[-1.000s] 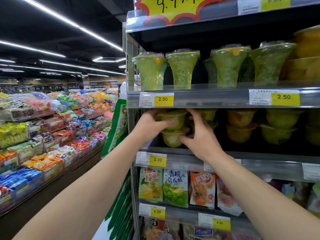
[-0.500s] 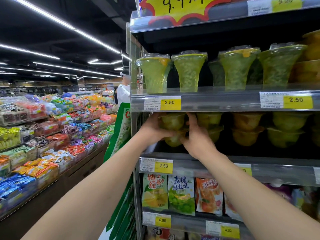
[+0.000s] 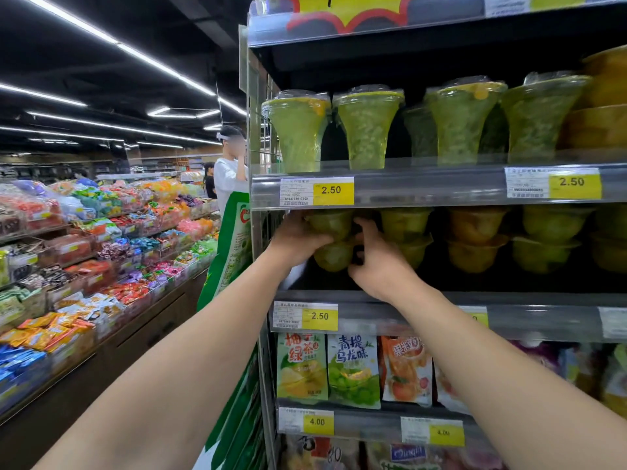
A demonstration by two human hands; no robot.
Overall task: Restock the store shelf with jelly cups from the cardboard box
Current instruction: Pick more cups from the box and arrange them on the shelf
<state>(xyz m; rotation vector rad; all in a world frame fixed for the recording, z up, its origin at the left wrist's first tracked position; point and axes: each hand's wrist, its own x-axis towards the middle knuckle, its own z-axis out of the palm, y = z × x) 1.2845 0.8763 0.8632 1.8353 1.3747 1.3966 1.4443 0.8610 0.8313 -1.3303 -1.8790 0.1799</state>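
Fingers of left hand curl round left side of upper green jelly cup; right hand fingers wrap right side of lower green jelly cup. Two cups stacked between fingers, at left end of shelf. More stacked cups just right of right fingers.

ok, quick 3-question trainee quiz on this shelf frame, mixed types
1. True or false: both hands hold the same two-high stack of green jelly cups.
2. Which price tag sits directly above the left hand? A) 4.00 B) 2.50 C) 9.90
3. Fill in: the stack right of the right hand is ___ cups high.

Key: 1 true; 2 B, the 2.50 tag; 3 two, the neighbouring stack.
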